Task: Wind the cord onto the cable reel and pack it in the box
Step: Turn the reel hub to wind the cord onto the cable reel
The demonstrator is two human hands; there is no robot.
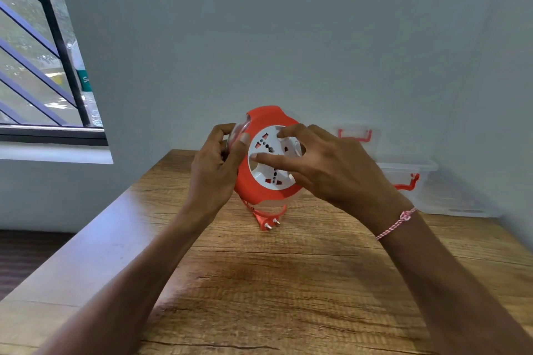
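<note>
Head view: left hand (215, 164) clamps the cable reel's (269, 157) rim above the counter (288, 282). Right hand (331, 166) rests spread fingers on its socket face, gripping nothing. Plug (266, 220) dangles below.

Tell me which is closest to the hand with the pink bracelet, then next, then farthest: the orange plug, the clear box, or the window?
From the right hand, in the head view:
1. Clear box: just to its right, by the wall.
2. Orange plug: lower left, lying on the table under the cable reel.
3. Window: far left, past the table's edge.
</note>
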